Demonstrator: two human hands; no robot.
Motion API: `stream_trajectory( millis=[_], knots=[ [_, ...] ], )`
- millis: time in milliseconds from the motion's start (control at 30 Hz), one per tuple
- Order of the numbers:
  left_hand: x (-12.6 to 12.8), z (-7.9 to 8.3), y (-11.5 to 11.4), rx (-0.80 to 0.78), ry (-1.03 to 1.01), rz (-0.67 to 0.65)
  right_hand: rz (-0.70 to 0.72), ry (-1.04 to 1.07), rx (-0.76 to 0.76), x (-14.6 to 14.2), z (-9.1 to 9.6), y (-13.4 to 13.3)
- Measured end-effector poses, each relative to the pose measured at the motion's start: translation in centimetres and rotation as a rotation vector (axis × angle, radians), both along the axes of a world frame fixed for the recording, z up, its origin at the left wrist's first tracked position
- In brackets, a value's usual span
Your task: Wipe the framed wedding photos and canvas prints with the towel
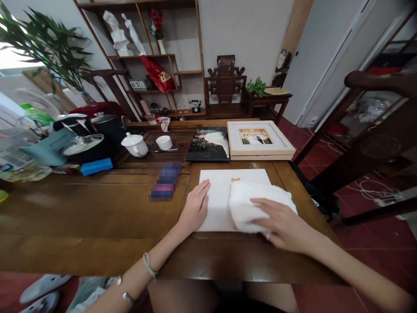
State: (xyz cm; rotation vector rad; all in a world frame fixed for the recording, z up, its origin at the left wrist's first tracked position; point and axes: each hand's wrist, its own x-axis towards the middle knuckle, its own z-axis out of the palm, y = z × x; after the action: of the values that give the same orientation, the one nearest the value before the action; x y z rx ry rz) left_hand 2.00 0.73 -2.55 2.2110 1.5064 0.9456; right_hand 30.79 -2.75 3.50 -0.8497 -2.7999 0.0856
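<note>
One white cloth (262, 204) and one white panel (219, 195) under two hands

At the far left, two pale shoes (45, 288) lie on the red floor (13, 284) below the wooden counter (97, 204). On the counter's back part stand one dark pan with a glass lid (83, 145), one blue block (97, 166) just in front of it, and one black kettle (104, 125) behind. Next come two white vessels — one lidded cup (134, 144), one smaller open cup (164, 142). A pixelated patch (164, 181) covers something nearer the person.

The left arm wears one cord bracelet (150, 266) and one metal bangle (127, 298). The left hand (194, 208) lies on the panel's left edge, its fingers extended and grasping nothing. Behind the panel, a black picture (208, 150) with a white bird sits left of a pale-framed picture (282, 145).

The panel lies flat near the front edge of the counter. A small tan mark (235, 179) shows on it, just beyond the cloth. The cloth covers the panel's right part and reaches past its right edge. The right hand (282, 222) is on the cloth, fingers spread and blurred — whether they grasp it or only press, I cannot tell.
</note>
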Motion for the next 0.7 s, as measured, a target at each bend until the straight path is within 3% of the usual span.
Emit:
stream_trajectory(
  millis=[133,200,300,467,533,600,700],
  knots=[
    [0.0,0.4,0.0,-0.030,0.017,0.005,-0.095,0.089,0.026,0.0,-1.0,6.0],
    [0.0,0.4,0.0,-0.029,0.007,0.008,-0.136,0.070,0.027,-0.4,-1.0,7.5],
    [0.0,0.3,0.0,-0.020,-0.008,0.015,-0.171,-0.003,-0.003,-1.0,-0.5,5.8],
    [0.0,-0.2,0.1,0.007,-0.024,0.008,-0.191,-0.118,-0.123,-1.5,1.5,-3.1],
    [0.0,-0.3,0.1,0.018,-0.024,0.002,-0.195,-0.148,-0.215,-1.5,2.4,-4.8],
    [-0.1,-0.3,0.1,0.022,-0.017,-0.004,-0.245,-0.146,-0.260,-1.2,2.7,-4.0],
    [-0.1,-0.2,0.1,0.013,-0.004,-0.004,-0.308,-0.072,-0.187,-1.1,1.6,1.0]
  ],
)
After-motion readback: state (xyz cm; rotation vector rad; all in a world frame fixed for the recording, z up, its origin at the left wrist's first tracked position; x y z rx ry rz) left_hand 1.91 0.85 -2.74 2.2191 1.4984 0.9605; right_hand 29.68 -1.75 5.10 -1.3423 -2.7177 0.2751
